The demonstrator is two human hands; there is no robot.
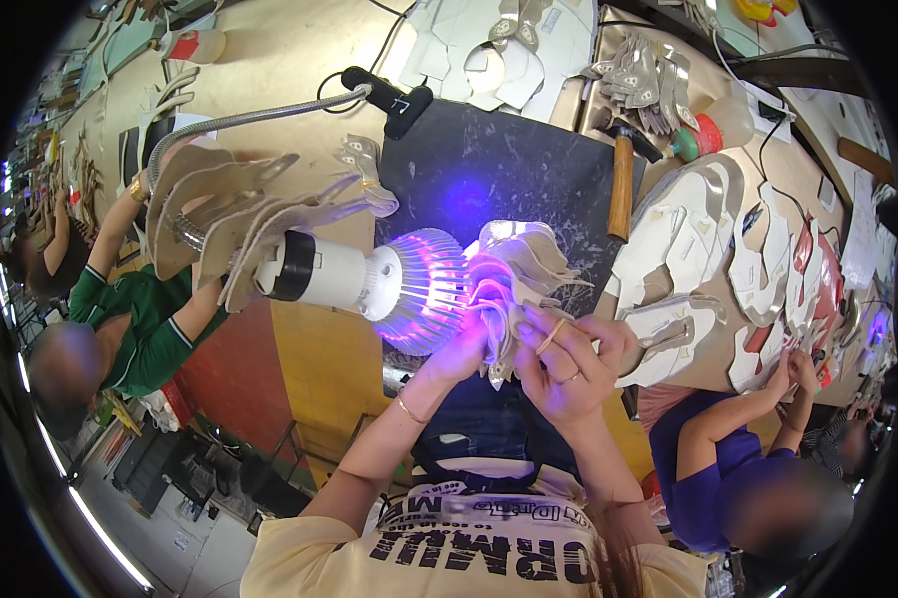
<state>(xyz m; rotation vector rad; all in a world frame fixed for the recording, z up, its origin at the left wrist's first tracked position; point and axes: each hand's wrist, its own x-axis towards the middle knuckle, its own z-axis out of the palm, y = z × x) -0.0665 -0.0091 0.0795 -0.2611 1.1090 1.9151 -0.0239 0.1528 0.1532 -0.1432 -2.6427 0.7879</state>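
Both my hands hold a stack of pale cut shoe-upper pieces (pixel 519 269) right against a violet lamp head (pixel 424 289). My left hand (pixel 464 344) grips the stack's lower left side, lit purple by the lamp. My right hand (pixel 569 364) closes on the stack from the right, with rings on two fingers. The lamp has a white socket (pixel 319 274) on a flexible metal neck (pixel 250 118). Under the stack lies a dark scratched work mat (pixel 489 164).
A wooden-handled hammer (pixel 620 179) lies right of the mat, next to a red-capped bottle (pixel 713 130). Beige cut pieces (pixel 220 214) hang left of the lamp. White and silver upper pieces (pixel 708 259) cover the right bench. A person in green (pixel 140 329) works left, one in purple (pixel 718 458) right.
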